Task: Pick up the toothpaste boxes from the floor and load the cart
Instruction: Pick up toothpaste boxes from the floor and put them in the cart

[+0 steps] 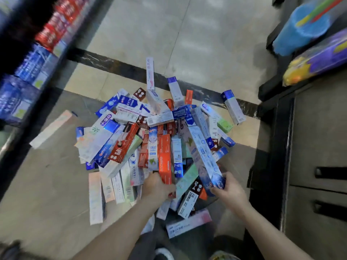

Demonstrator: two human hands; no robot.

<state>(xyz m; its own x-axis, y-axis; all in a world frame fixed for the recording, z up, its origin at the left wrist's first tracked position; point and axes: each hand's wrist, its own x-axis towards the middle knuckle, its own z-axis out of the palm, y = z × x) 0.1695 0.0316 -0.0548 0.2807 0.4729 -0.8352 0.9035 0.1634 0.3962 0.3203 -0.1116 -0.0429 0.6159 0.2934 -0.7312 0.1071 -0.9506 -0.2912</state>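
A big pile of toothpaste boxes (150, 128) lies on the tiled floor in the middle of the view. My left hand (156, 186) grips the near end of an orange-red box (165, 158) that points away from me. My right hand (228, 192) holds the near end of a long light-blue box (203, 154), which slants up to the left over the pile. Both hands are at the pile's near edge. No cart is recognisable in view.
Shelves with red and blue boxes (37, 53) run along the left. A dark cabinet with drawer handles (319, 166) stands on the right, with a blue roll (300, 29) and a purple-yellow pack (319, 59) above it. Bare floor (169, 34) lies beyond the pile.
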